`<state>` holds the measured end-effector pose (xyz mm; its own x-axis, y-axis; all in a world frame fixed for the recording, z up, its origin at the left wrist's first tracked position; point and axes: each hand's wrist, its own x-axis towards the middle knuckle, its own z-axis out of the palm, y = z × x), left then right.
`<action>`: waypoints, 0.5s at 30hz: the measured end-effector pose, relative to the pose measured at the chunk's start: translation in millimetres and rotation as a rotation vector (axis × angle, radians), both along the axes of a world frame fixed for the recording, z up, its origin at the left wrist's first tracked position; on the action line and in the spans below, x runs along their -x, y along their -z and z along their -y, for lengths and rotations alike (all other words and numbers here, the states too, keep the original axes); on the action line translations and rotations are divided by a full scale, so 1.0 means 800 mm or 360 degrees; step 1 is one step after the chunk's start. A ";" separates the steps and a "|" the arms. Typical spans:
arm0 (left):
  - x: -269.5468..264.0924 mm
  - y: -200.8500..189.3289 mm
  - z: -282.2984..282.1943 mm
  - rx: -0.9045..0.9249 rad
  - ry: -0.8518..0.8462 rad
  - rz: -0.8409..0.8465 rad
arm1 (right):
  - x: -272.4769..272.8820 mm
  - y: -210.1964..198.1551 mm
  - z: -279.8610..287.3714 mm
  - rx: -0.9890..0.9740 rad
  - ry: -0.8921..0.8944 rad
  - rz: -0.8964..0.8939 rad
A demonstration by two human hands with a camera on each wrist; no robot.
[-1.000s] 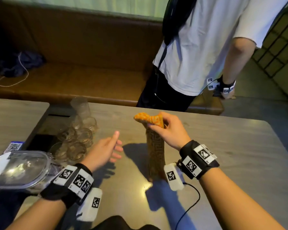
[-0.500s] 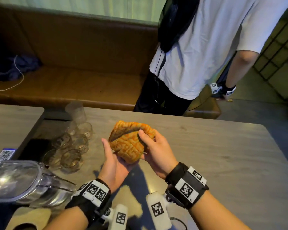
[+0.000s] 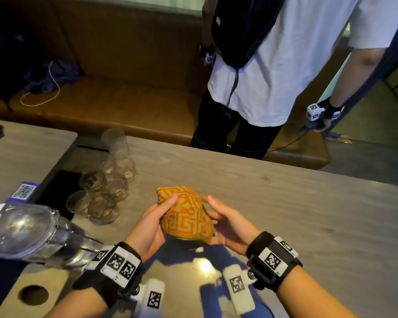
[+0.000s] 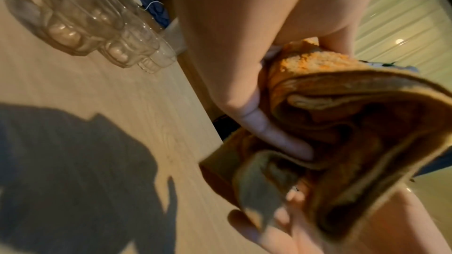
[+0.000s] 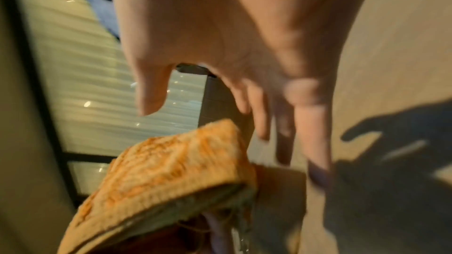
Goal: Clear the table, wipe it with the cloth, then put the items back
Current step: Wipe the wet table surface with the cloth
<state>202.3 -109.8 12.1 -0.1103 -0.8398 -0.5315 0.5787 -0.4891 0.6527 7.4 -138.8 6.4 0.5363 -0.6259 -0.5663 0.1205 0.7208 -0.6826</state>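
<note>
While empty: glasses, L-hand cloth.

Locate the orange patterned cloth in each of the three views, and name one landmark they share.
Head: the orange patterned cloth sits centre, folded, between the left hand and right hand, above the table.
Left wrist: the cloth fills the right side, gripped by fingers.
Right wrist: the cloth lies lower left, below the spread fingers.
Shared landmark: the grey wood-grain tabletop.
</note>
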 end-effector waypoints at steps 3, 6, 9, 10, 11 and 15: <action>-0.008 0.013 0.028 -0.0134 0.0092 0.0031 | -0.011 0.011 0.014 -0.0019 -0.0095 0.0249; -0.017 0.029 0.077 -0.0180 0.0151 0.0369 | -0.024 0.036 0.059 0.0174 0.0155 -0.0058; -0.022 0.052 0.137 -0.0188 0.0125 0.0696 | -0.044 0.070 0.123 0.0419 0.0477 -0.0468; -0.025 0.063 0.160 -0.0183 0.0077 0.0757 | -0.055 0.079 0.145 0.0469 0.0526 -0.0548; -0.028 0.071 0.182 -0.0150 0.0015 0.0824 | -0.067 0.086 0.168 0.0513 0.0561 -0.0611; -0.055 0.118 0.262 0.0025 -0.0124 0.1308 | -0.107 0.116 0.252 0.0728 0.0575 -0.0768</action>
